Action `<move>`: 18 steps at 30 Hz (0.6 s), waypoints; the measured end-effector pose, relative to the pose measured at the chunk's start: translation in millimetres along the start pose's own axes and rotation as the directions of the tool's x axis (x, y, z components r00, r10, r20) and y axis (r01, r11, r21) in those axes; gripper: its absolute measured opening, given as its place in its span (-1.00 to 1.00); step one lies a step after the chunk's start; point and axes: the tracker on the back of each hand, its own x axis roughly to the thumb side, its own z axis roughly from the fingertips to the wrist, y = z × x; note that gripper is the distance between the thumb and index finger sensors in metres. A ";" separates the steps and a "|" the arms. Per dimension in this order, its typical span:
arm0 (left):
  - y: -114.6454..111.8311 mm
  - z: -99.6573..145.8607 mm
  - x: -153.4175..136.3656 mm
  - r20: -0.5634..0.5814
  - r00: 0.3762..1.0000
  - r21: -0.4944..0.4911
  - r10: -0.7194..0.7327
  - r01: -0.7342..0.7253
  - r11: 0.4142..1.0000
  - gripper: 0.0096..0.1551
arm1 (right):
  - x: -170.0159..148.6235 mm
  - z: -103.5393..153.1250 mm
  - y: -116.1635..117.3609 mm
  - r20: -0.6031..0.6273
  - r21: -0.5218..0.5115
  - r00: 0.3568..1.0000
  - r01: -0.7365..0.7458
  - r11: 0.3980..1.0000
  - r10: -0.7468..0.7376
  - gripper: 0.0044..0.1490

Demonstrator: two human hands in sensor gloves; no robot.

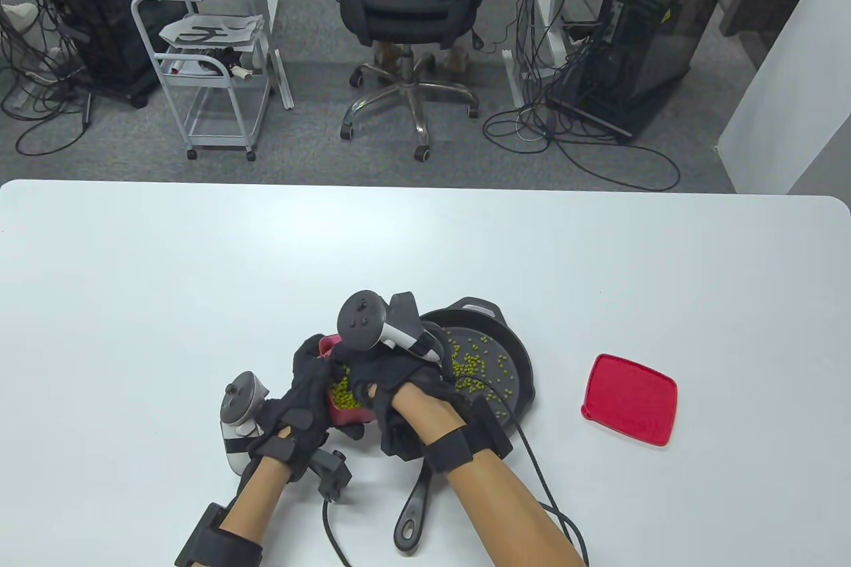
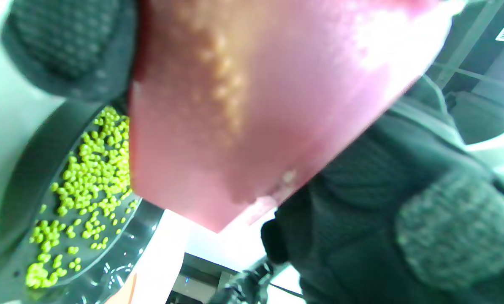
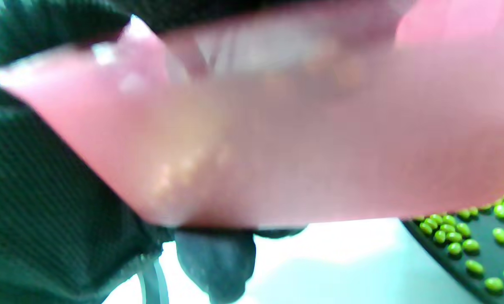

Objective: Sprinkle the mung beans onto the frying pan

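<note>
A red plastic container (image 1: 346,417) with mung beans (image 1: 344,395) in it is held just left of the black frying pan (image 1: 515,354). My left hand (image 1: 302,394) grips the container from its left side. My right hand (image 1: 389,381) lies over its right side with fingers curled down into the opening, fingertips hidden. Scattered beans (image 1: 475,364) lie on the pan. The left wrist view shows the container's wall (image 2: 252,105) close up and the pan's beans (image 2: 91,177). The right wrist view is filled by the blurred container (image 3: 277,139), with beans (image 3: 467,240) at the lower right.
The red lid (image 1: 631,407) lies flat on the white table (image 1: 166,274) to the right of the pan. The pan's handle (image 1: 413,507) points toward the front edge, under my right forearm. A cable runs off my right wrist.
</note>
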 end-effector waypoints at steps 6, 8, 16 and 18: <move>4.6 -1.3 -1.2 -0.011 1.000 0.010 0.001 -0.001 1.000 0.02 | -15.5 9.1 -26.8 -0.010 -0.048 0.996 0.085 0.995 -0.086 -0.54; 6.1 -1.6 -1.5 -0.016 1.000 0.010 0.007 -0.007 1.000 0.02 | -24.9 12.9 -36.2 -0.023 -0.073 0.995 0.099 0.992 -0.101 -0.54; 13.3 -0.8 1.8 -0.012 1.000 0.033 0.024 -0.024 0.999 0.02 | -84.1 19.1 -46.8 -0.169 -0.113 0.983 0.046 0.992 -0.065 -0.54; 15.0 -1.0 2.5 -0.010 1.000 0.037 0.030 -0.029 0.999 0.02 | -97.0 18.2 -37.7 -0.207 -0.090 0.978 0.020 0.996 -0.038 -0.54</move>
